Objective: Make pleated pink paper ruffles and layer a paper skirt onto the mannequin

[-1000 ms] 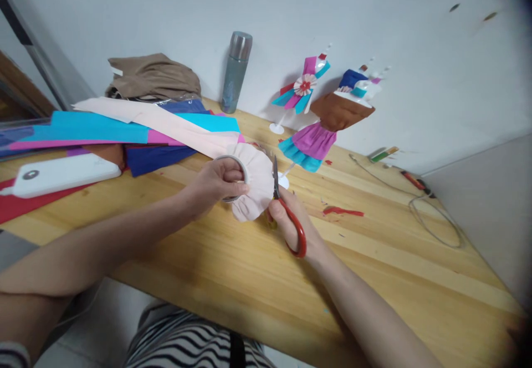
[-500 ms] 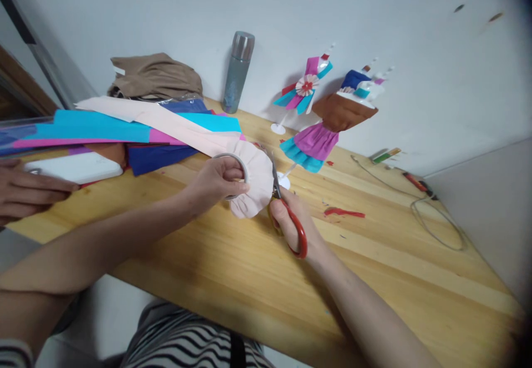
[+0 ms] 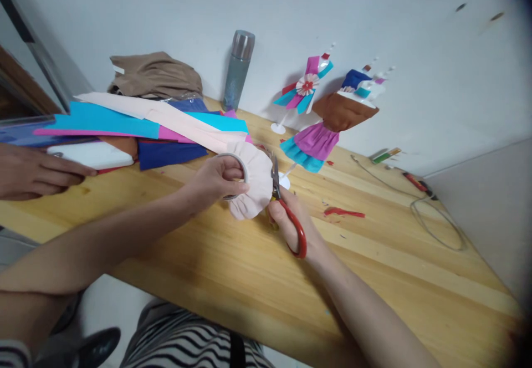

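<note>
My left hand (image 3: 220,182) is closed, its thumb and fingers pinching a pale pink crepe paper ruffle (image 3: 256,177) gathered into a rounded fan. A thin grey ring (image 3: 244,169), perhaps a roll of tape, encircles those fingertips. In my right hand (image 3: 286,224) is a pair of scissors (image 3: 301,235) with red handles. Their blades point away from me along the ruffle's right edge. Whether the blades touch the paper I cannot tell. A long pale pink paper strip (image 3: 178,121) runs up to the ruffle from the left.
At left, another person's hand (image 3: 41,171) touches a white flat object (image 3: 93,156) beside stacked coloured paper (image 3: 112,118). Behind stand a thermos (image 3: 239,71), brown cloth (image 3: 155,74) and dolls' paper dresses on stands (image 3: 313,143). A cable (image 3: 432,229) and red scrap (image 3: 344,212) lie at right.
The other person's hand, the white flat object and the coloured paper have shifted to the right. My two hands, the ruffle and the scissors have hardly moved.
</note>
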The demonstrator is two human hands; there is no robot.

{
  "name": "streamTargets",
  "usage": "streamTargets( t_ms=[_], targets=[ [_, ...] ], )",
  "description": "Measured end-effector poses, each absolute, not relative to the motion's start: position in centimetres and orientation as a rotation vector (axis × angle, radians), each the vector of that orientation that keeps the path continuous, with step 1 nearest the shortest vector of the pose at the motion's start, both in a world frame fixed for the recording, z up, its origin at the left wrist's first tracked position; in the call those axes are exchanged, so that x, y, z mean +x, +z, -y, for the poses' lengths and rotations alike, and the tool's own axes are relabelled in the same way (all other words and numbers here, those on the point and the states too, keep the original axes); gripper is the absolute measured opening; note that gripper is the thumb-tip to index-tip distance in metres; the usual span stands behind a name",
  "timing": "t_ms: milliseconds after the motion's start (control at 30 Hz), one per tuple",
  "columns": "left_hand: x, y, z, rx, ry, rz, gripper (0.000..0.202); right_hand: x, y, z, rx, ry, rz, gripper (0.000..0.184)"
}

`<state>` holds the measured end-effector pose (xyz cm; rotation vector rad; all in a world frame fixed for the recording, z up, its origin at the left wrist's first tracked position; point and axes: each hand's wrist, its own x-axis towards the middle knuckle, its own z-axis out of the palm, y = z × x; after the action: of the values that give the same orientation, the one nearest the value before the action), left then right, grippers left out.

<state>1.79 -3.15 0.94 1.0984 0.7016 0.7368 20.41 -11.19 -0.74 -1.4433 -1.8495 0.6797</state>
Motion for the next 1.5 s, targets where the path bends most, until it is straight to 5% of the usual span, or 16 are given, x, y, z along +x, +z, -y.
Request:
streamTargets(
  t_ms=[1500],
  targets=[
    [1.7, 1.6, 3.2, 1.100, 0.781, -0.815, 0.028, 20.7, -1.8, 10.9, -1.539, 0.581, 1.879, 0.063]
  ],
)
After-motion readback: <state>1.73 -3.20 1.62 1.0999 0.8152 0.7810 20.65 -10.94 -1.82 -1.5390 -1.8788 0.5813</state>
